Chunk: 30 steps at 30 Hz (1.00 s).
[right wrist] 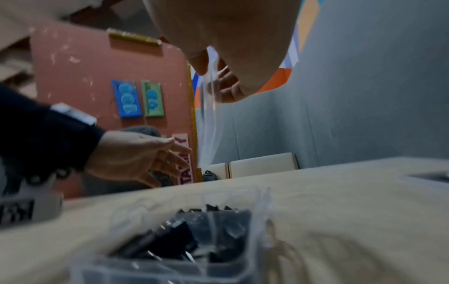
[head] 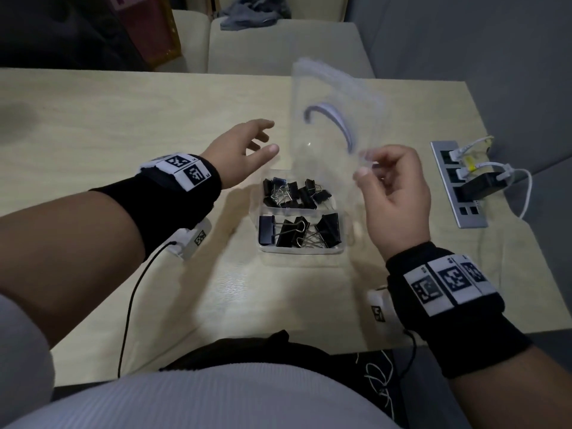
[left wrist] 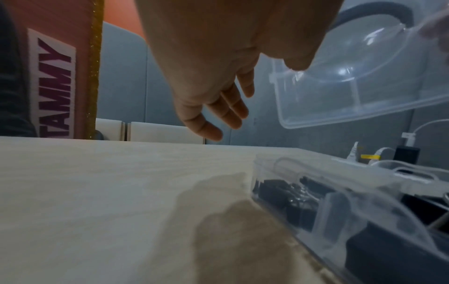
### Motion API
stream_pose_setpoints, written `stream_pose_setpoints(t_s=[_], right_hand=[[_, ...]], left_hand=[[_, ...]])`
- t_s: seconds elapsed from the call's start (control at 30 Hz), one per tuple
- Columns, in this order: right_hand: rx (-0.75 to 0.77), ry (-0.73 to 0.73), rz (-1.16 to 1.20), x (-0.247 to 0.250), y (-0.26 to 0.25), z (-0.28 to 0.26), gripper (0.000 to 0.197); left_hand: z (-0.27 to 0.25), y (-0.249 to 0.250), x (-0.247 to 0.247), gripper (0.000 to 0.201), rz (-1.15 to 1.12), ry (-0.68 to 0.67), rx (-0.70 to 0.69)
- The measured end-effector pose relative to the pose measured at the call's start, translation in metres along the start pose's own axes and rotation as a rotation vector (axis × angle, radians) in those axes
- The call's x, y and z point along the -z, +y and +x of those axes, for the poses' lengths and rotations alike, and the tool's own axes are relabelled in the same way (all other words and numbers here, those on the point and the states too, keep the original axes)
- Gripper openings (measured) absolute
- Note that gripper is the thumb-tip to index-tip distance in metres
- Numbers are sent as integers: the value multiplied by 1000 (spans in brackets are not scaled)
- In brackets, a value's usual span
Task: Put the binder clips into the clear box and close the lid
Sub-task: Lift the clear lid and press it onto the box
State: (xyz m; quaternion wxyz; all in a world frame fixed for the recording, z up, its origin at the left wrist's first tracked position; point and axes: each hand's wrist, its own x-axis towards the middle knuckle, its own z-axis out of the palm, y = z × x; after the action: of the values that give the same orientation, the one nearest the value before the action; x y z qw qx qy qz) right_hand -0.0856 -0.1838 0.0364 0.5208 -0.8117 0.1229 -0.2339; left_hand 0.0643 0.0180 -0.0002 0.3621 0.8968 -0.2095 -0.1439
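A clear two-compartment box (head: 346, 239) sits mid-table, with several small black binder clips (head: 294, 193) in its far compartment and larger ones (head: 298, 232) in the near one. My right hand (head: 393, 193) pinches the near corner of the clear lid (head: 332, 109), which stands nearly upright above the box; the lid (left wrist: 352, 76) also shows in the left wrist view, and edge-on as a clear sheet (right wrist: 210, 115) in the right wrist view. My left hand (head: 247, 147) hovers left of the lid with fingers spread and relaxed, holding nothing. The box (left wrist: 340, 201) lies low to its right.
A power strip (head: 458, 184) with plugged chargers and white cables lies at the table's right edge. Cream chairs (head: 278, 44) stand behind the far edge. Bare wood stretches left of the box. A black cable (head: 133, 298) runs from my left wrist.
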Motion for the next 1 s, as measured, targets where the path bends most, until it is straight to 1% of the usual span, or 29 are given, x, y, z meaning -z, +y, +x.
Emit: stream_pose_setpoints(t_s=[0.03, 0.1, 0.17, 0.2, 0.27, 0.33, 0.37, 0.43, 0.47, 0.53, 0.57, 0.63, 0.73, 0.83, 0.9, 1.0], right_hand=[[-67, -20, 98, -2, -2, 1, 13], [-209, -58, 232, -5, -3, 3, 12], [-353, -69, 274, -6, 2, 4, 16], [-418, -69, 265, -6, 6, 4, 18], [-519, -66, 228, -6, 13, 4, 21], [-588, -60, 197, -5, 21, 4, 18], [-606, -57, 170, -4, 27, 4, 15], [-613, -71, 71, -3, 35, 4, 17], [-618, -82, 14, -4, 39, 4, 18], [-630, -96, -49, -5, 44, 4, 15], [-633, -98, -61, -5, 44, 3, 15], [-616, -105, -79, -7, 45, 2, 16], [-570, -107, -66, -6, 38, 2, 17], [-552, -107, -84, -2, 37, 8, 20], [-582, -157, -133, -2, 39, 11, 19], [-586, -263, -301, -8, 43, 11, 22]], left_hand=[[-1, 2, 1, 45, -46, 8, 5], [-4, 5, 2, 30, -156, 8, 17], [-9, 6, 3, 18, -278, -28, 62], [-11, 6, 4, 18, -325, -45, 89], [-14, 1, 6, 25, -352, -84, 135], [-16, -3, 7, 35, -299, -184, 194], [-17, -5, 6, 37, -270, -260, 229], [-17, -6, 5, 36, -217, -410, 298], [-17, -5, 4, 35, -176, -467, 329], [-18, -1, 2, 34, -78, -534, 383], [-17, 0, 1, 33, -52, -545, 404], [-16, 2, -1, 29, -81, -525, 417], [-12, 3, 1, 23, -167, -457, 372], [-9, 9, 6, 28, -213, -435, 367], [-9, 13, 8, 29, -152, -472, 409], [-12, 18, 6, 36, 41, -549, 481]])
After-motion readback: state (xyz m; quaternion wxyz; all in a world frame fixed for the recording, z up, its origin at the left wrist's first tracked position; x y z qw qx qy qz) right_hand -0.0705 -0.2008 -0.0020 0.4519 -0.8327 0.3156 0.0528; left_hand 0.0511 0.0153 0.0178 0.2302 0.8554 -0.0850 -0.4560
